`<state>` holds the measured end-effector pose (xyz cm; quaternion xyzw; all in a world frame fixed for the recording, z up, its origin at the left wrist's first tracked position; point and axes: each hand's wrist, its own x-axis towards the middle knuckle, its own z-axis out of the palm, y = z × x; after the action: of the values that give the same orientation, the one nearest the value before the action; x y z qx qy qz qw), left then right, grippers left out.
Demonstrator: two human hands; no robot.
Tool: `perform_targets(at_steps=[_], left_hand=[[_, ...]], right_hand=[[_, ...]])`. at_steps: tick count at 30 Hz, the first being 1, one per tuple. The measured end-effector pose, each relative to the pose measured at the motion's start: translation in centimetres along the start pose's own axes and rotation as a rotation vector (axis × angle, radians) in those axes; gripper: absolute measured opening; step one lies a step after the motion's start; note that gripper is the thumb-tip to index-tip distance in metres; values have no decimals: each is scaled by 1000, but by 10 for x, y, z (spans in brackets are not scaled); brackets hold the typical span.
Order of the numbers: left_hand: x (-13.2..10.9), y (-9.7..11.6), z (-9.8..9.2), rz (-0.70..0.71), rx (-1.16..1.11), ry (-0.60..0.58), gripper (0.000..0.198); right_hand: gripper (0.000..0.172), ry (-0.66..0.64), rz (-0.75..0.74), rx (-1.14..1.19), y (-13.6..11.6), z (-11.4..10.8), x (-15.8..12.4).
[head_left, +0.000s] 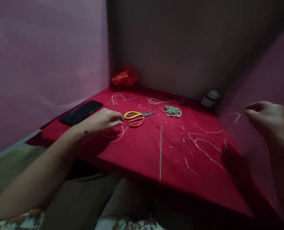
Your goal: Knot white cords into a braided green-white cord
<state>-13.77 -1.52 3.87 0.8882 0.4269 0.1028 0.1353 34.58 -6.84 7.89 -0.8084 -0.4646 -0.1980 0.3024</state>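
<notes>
My left hand rests on the red cloth, fingers pinched together on a thin white cord right beside the scissors, whose handles are yellow and orange. My right hand hovers at the right edge above the cloth, fingers curled loosely; whether anything is in them I cannot make out. A long straight strand lies down the middle of the cloth. A small heap of pale green beaded string sits behind the scissors.
A black phone lies at the cloth's left edge. A crumpled red bag sits in the back corner, and a small white jar at the back right. Loose cord pieces are scattered about. Pink walls close in left and right.
</notes>
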Motion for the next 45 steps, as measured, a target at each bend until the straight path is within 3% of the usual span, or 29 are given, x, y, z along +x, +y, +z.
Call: perform_targets(at_steps=[3, 6, 8, 13, 20, 23, 26, 28, 30, 34, 37, 39, 41, 45], left_hand=[[-11, 1, 7, -92, -45, -104, 29], [-19, 3, 13, -80, -41, -103, 29], [-22, 4, 17, -89, 26, -53, 32], [-29, 2, 22, -212, 194, -17, 47], [-41, -1, 18, -155, 220, -28, 37], [-41, 5, 30, -89, 286, -39, 32], [-39, 12, 45, -123, 422, 1, 21], [-37, 13, 48, -157, 412, 30, 19], [-36, 15, 45, -188, 222, 39, 16], [-36, 26, 28, -234, -432, 97, 14], [-39, 43, 21, -237, -750, 63, 16], [-42, 54, 22, -243, -858, 6, 16], [-46, 62, 25, -263, -916, -55, 17], [-54, 67, 35, -301, -1021, -184, 21]], right_hand=[[13, -19, -3, 7, -10, 13, -10], [17, -69, -37, 196, -44, 19, -35], [19, -149, -135, 299, -71, 24, -53], [15, -171, -425, 482, -123, 38, -88], [15, -224, -593, 620, -157, 45, -116], [14, -275, -636, 696, -168, 44, -125], [13, -346, -635, 783, -178, 42, -135], [11, -452, -552, 852, -183, 40, -143], [9, -668, -368, 965, -189, 37, -155], [19, -1318, 218, 1331, -205, 35, -183], [35, -1597, 621, 1476, -218, 37, -198], [36, -1598, 793, 1533, -225, 39, -203], [27, -1518, 900, 1571, -229, 39, -204], [17, -1406, 944, 1597, -228, 33, -201]])
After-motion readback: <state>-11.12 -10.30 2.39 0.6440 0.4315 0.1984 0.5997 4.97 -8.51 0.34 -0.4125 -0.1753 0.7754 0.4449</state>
